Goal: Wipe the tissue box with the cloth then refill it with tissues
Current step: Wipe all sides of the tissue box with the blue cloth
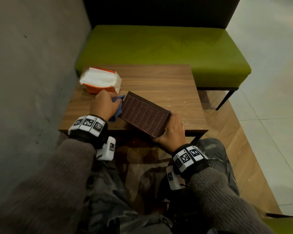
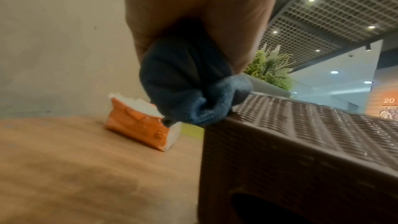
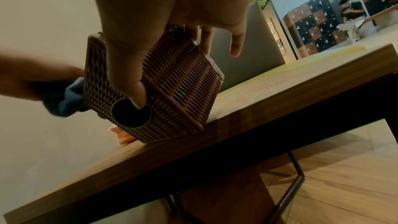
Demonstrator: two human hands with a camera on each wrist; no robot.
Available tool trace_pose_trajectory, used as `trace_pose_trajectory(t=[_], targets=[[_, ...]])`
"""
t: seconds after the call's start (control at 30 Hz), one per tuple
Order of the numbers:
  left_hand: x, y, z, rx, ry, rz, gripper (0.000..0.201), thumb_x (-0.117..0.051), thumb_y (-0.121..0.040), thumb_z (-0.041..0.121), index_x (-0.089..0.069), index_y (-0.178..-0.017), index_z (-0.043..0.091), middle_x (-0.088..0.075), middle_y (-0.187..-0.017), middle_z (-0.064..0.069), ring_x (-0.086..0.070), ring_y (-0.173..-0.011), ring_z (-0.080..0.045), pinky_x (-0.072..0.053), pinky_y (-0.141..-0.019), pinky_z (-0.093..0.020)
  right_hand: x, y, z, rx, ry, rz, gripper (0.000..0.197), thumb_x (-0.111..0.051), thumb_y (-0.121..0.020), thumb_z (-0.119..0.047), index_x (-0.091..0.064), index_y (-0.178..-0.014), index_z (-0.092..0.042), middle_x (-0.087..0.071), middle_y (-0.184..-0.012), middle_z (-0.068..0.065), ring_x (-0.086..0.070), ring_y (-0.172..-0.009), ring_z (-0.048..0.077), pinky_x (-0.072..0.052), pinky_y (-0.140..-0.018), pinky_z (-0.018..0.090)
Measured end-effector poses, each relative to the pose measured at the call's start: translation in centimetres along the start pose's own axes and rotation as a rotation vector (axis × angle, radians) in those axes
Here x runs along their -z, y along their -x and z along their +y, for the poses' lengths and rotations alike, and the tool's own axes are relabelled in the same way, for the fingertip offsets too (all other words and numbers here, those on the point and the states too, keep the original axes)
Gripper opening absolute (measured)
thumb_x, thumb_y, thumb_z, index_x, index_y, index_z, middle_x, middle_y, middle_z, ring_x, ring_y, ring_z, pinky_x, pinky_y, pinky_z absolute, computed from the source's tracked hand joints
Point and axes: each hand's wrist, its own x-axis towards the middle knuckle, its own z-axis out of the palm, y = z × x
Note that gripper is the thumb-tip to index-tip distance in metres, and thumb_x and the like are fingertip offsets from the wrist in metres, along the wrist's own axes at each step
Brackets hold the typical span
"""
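Observation:
A dark brown woven tissue box (image 1: 143,114) (image 2: 301,151) (image 3: 163,89) stands tipped on the wooden table (image 1: 159,81), its round opening facing me. My right hand (image 1: 172,130) (image 3: 168,28) grips its near right end, thumb at the opening and fingers over the far side. My left hand (image 1: 104,105) (image 2: 193,9) holds a bunched blue cloth (image 1: 117,107) (image 2: 189,83) (image 3: 64,98) against the box's left end. An orange pack of white tissues (image 1: 101,80) (image 2: 142,122) lies at the table's far left corner, just beyond my left hand.
A grey wall (image 1: 32,65) runs close along the table's left side. A green bench (image 1: 159,48) sits behind the table. White specks dot the table's right part (image 1: 176,102). My knees are under the table's near edge (image 1: 125,130).

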Motion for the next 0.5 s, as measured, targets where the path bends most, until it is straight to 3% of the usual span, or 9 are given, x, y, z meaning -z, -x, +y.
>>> trace_pose_trajectory(t=[0.07,0.13,0.2,0.23,0.3,0.33,0.4,0.5], targets=[[0.9,0.4,-1.0,-0.071,-0.064,-0.104,0.023,-0.060,-0.083,0.035,-0.074,-0.092,0.019,-0.070,-0.080,-0.009,-0.063,-0.080,-0.028,-0.045,-0.063,-0.032,0.3,-0.4,0.4,-0.009,-0.023,-0.032,0.105,-0.089,-0.055,-0.035,-0.033,-0.139,-0.005,-0.046,-0.128,0.009,-0.044,-0.121,0.025,-0.033,-0.105,0.045],[2.1,0.6,-1.6,-0.147,-0.125,-0.201,0.042,-0.062,-0.074,0.045,-0.067,-0.108,0.022,-0.068,-0.100,-0.010,-0.061,-0.095,-0.028,-0.049,-0.076,-0.037,0.6,-0.8,1.0,-0.006,-0.060,-0.086,0.106,-0.090,-0.055,-0.034,-0.031,-0.139,-0.008,-0.045,-0.129,0.008,-0.045,-0.122,0.024,-0.036,-0.106,0.050],[3.5,0.9,-1.0,-0.222,-0.201,-0.307,0.083,-0.074,-0.064,0.053,-0.038,-0.136,0.031,-0.051,-0.129,-0.007,-0.054,-0.112,-0.028,-0.047,-0.087,-0.041,0.7,-1.1,1.6,0.010,-0.100,-0.133,0.106,-0.090,-0.054,-0.034,-0.029,-0.139,-0.011,-0.045,-0.130,0.003,-0.046,-0.122,0.021,-0.037,-0.104,0.054],[3.9,1.2,-0.4,-0.261,-0.276,-0.364,0.105,-0.079,-0.059,0.054,-0.019,-0.142,0.035,-0.040,-0.139,-0.005,-0.051,-0.116,-0.028,-0.048,-0.087,-0.042,0.6,-1.1,1.8,0.010,-0.120,-0.159,0.106,-0.090,-0.055,-0.032,-0.028,-0.139,-0.013,-0.044,-0.129,0.000,-0.046,-0.123,0.021,-0.037,-0.104,0.055],[4.0,1.8,1.1,-0.358,-0.460,-0.452,0.132,-0.083,-0.051,0.054,0.010,-0.144,0.040,-0.021,-0.151,0.000,-0.050,-0.118,-0.027,-0.050,-0.082,-0.041,0.4,-0.9,2.0,0.010,-0.141,-0.205,0.106,-0.090,-0.055,-0.029,-0.027,-0.139,-0.014,-0.043,-0.126,-0.005,-0.047,-0.123,0.020,-0.035,-0.105,0.056],[3.7,2.1,1.7,-0.412,-0.529,-0.484,0.138,-0.084,-0.048,0.054,0.016,-0.142,0.040,-0.014,-0.153,0.002,-0.050,-0.119,-0.027,-0.051,-0.080,-0.041,0.2,-0.7,2.1,0.009,-0.141,-0.212,0.107,-0.090,-0.054,-0.028,-0.026,-0.139,-0.015,-0.044,-0.126,-0.005,-0.047,-0.123,0.020,-0.035,-0.105,0.056],[3.1,2.2,2.2,-0.478,-0.618,-0.501,0.139,-0.083,-0.049,0.056,0.017,-0.144,0.037,-0.009,-0.155,0.004,-0.050,-0.119,-0.026,-0.050,-0.077,-0.038,0.0,-0.4,2.4,0.011,-0.147,-0.205,0.108,-0.090,-0.053,-0.029,-0.025,-0.138,-0.016,-0.047,-0.129,-0.001,-0.049,-0.122,0.020,-0.037,-0.104,0.055],[2.9,2.0,2.3,-0.511,-0.695,-0.495,0.124,-0.077,-0.056,0.059,0.001,-0.147,0.028,-0.017,-0.152,0.005,-0.052,-0.115,-0.021,-0.049,-0.075,-0.034,0.1,-0.6,2.5,-0.003,-0.175,-0.221,0.110,-0.090,-0.053,-0.028,-0.024,-0.139,-0.018,-0.045,-0.129,-0.004,-0.048,-0.121,0.018,-0.037,-0.105,0.053]])
